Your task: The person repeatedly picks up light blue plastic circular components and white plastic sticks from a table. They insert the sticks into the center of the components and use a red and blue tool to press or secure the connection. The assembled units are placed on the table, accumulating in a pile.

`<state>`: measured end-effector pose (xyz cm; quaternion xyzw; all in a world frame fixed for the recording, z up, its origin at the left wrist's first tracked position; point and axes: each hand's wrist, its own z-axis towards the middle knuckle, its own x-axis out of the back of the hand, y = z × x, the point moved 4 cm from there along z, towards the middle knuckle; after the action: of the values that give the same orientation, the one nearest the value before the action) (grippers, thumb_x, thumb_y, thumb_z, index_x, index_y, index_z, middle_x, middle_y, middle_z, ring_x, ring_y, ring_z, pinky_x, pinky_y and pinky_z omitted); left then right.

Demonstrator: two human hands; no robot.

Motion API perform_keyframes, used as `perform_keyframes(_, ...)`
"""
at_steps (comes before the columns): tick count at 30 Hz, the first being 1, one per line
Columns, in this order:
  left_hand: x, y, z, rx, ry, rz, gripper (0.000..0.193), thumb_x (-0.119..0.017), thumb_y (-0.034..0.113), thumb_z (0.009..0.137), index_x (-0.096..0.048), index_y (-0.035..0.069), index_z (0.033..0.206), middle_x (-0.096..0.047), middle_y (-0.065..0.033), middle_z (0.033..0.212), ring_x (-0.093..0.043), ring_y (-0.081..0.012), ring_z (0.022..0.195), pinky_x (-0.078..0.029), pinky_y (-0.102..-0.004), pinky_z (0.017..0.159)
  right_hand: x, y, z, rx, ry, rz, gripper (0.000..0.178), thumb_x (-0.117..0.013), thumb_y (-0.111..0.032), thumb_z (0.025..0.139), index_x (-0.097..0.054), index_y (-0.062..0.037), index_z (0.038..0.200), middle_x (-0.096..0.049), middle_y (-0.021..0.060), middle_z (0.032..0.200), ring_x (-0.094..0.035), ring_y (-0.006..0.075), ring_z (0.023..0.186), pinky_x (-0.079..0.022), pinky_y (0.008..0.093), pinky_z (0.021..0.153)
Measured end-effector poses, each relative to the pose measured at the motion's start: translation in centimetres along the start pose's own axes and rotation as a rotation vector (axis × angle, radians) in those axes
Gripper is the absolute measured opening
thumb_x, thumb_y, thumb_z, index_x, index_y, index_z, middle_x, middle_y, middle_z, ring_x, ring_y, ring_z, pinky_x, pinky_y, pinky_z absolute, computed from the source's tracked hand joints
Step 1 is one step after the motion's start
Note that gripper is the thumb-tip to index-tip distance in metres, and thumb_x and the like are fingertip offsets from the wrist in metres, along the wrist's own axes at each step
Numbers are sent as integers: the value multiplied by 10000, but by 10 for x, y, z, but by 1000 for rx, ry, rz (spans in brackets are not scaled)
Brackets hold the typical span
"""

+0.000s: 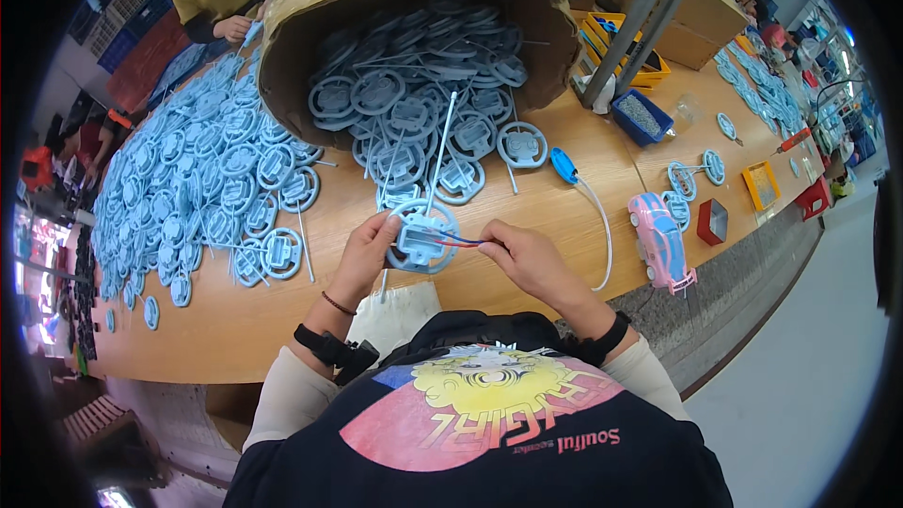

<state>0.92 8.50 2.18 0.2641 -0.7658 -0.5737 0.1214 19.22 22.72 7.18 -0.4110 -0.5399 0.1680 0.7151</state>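
Observation:
My left hand grips the left rim of a light blue toy steering wheel, held above the table's front edge. A pale wire or stalk stands up from the wheel's far side. Between the thumb and fingers of my right hand are red and blue wires, which run into the middle of the wheel. Beyond the wheel, many like wheels spill from a cardboard box tipped on its side.
A large heap of blue wheel parts covers the table's left. To the right are a blue oval piece with a white cable, a pink toy car, a blue bin of small parts and a metal frame. Another person's hand is at the far left.

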Motion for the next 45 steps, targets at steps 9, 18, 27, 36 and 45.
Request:
perform_keyframes(9,-26,1,1,22,-70,-197,268,-499,284,911,-572,56,1032,-574,15,793,-559,-65,664,-504,-219,604,2,-7,-2,36,29,7,130,-567,-185,826,-530,-78,889,-603,129,742,-581,330,701,-440,393,597)
perform_keyframes(18,-33,16,-7,9,-189,-366,285,-498,236,911,-519,48,1125,-594,-24,994,-585,-115,888,-492,-297,806,10,-8,-2,47,45,158,92,-589,-118,828,-557,-36,855,-577,75,674,-558,161,609,-423,277,566)
perform_keyframes(27,-35,6,-7,54,-233,-439,399,-449,335,921,-452,60,1210,-560,-60,1130,-551,-168,1029,-440,-350,912,7,-9,-5,70,95,217,135,-589,-193,806,-538,-69,824,-610,111,714,-598,298,673,-444,365,570)
perform_keyframes(36,-44,-6,-4,108,-340,-679,412,-400,324,937,-392,60,1253,-494,-116,1225,-499,-235,1116,-406,-424,952,-3,-6,-4,85,84,171,140,-587,-192,805,-523,-71,833,-611,112,712,-598,311,674,-445,386,572)
perform_keyframes(45,-35,-19,14,54,-176,-679,366,-447,301,924,-433,72,1209,-539,-82,1161,-543,-203,1048,-454,-383,896,-13,1,0,40,149,158,148,-579,-197,812,-516,-65,836,-611,124,707,-597,320,671,-441,398,570)
